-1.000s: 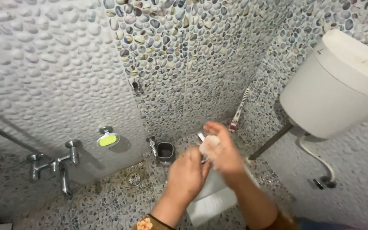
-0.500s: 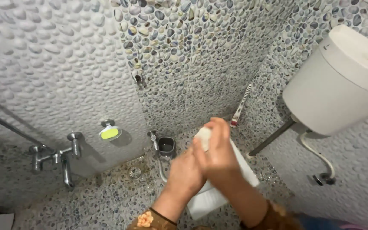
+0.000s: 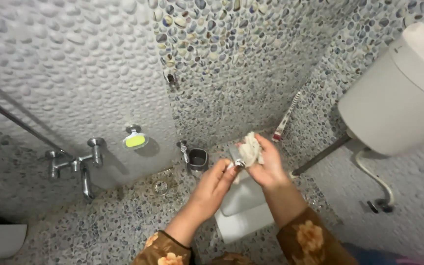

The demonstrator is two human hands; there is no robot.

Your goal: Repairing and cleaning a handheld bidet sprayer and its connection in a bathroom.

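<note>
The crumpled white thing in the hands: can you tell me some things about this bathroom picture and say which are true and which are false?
1. The right hand holds a crumpled white cloth. True.
2. The left hand is on the wall tap. False: it is beside the right hand, fingertips at the cloth.
3. A yellow-green soap sits in a wall dish. True.
4. The toilet tank is black. False: it is white.
5. The walls are covered in pebbles. True.
</note>
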